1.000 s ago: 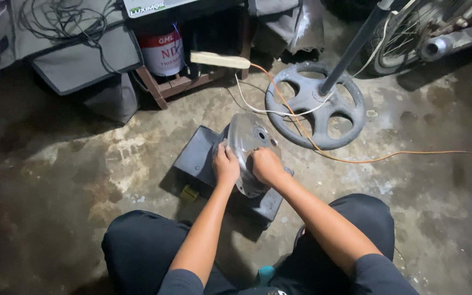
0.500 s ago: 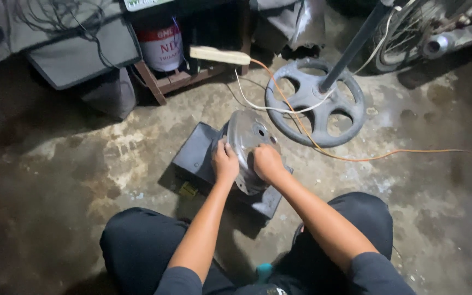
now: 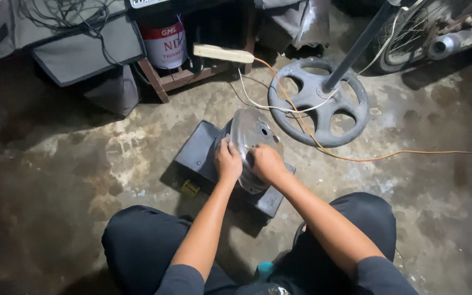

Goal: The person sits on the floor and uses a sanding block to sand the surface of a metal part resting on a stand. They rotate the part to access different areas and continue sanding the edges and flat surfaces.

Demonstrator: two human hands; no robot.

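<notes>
Stained concrete floor point(image 3: 83, 164) lies under a dark flat box point(image 3: 200, 153), where a round metal cover point(image 3: 252, 136) rests. Left hand point(image 3: 228, 162) and right hand point(image 3: 266, 163) press curled fingers on its near edge, each closed over the rim.

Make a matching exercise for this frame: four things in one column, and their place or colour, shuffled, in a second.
Things:
1. silver metal cover
2. round stand base
3. orange cord
4. paint can

Places:
A. trailing across the floor to the right
B. under both hands, on the dark flat block
C. on a wooden rack, top of view
D. on the floor around a dark pole

Pairs: 1-B, 2-D, 3-A, 4-C
</notes>
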